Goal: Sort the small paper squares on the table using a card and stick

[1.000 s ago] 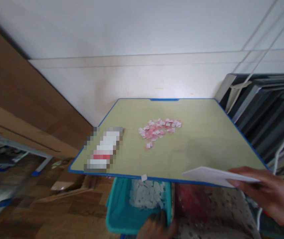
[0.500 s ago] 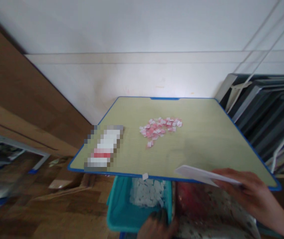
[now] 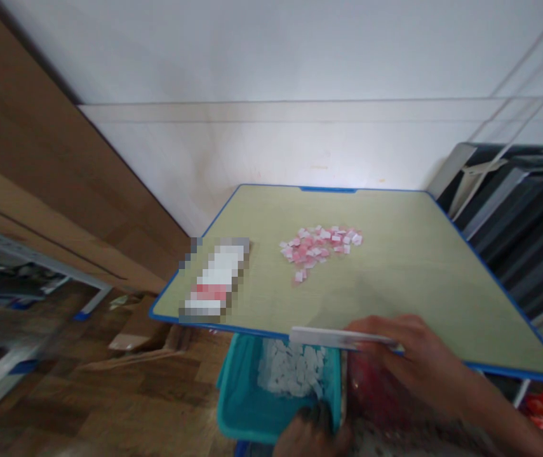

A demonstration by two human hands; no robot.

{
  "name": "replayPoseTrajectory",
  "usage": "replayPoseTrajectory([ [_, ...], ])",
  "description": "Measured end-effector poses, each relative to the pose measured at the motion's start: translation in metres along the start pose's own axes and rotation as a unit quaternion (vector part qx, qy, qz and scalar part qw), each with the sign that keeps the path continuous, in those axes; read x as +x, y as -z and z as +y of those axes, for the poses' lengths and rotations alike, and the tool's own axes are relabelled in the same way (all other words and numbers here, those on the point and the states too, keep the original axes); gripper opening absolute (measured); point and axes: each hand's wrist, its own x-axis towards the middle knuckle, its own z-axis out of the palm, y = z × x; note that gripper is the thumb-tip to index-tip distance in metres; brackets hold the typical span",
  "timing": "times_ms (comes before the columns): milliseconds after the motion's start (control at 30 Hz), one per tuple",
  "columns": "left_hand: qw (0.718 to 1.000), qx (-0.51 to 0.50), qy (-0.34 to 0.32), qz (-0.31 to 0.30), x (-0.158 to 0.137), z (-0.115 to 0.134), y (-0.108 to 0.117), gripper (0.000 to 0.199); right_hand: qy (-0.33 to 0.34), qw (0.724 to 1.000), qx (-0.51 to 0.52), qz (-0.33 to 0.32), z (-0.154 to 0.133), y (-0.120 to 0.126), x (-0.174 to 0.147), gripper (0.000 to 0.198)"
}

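My right hand (image 3: 402, 349) is closed around a thin white strip (image 3: 321, 336), perhaps a folded paper or card. The strip is held nearly level along the table's front edge, its left end above a teal basin (image 3: 247, 422). White flat pieces (image 3: 293, 368) lie in the basin. My left hand (image 3: 309, 435) is low at the basin's near right side, with its fingers curled and dark at the tips. What it holds, if anything, is hidden. A scattered pile of small pink and white squares (image 3: 319, 246) lies on the table (image 3: 395, 254).
A blurred-out white and red flat object (image 3: 216, 279) lies at the table's left. Dark panels (image 3: 528, 203) lean at the right. Cardboard (image 3: 142, 327) sits on the wooden floor at left. A white wall (image 3: 309, 139) rises behind the table.
My right hand has moved left with the white strip along the front edge. A white square that lay on that edge no longer shows there. My left hand stays by the basin.
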Motion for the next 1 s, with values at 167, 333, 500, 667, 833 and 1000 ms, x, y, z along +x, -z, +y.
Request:
replayPoseTrajectory([
  [167,1.0,0.004,-0.008,0.008,0.0,-0.001,0.002,0.052,-0.025,0.995,-0.029,0.094,0.015,0.013,-0.022,0.023],
  [333,0.999,-0.008,-0.021,-0.028,0.0,-0.002,0.006,0.048,-0.081,0.984,-0.04,0.156,0.026,0.022,-0.045,0.018],
  [500,0.998,-0.007,-0.023,-0.056,0.0,-0.001,0.006,0.044,-0.147,0.967,-0.053,0.2,0.036,0.029,-0.061,0.02],
  [667,0.998,-0.013,-0.028,-0.055,-0.003,-0.002,0.003,0.05,-0.15,0.965,-0.059,0.208,0.045,0.027,-0.069,0.023],
  [833,0.997,-0.015,-0.039,-0.069,-0.003,-0.004,0.006,0.048,-0.141,0.971,-0.073,0.179,0.045,0.029,-0.069,0.022],
  [1000,0.996,-0.022,-0.035,-0.084,-0.001,-0.004,0.01,0.045,-0.079,0.973,-0.099,0.194,0.04,0.027,-0.076,0.018],
])
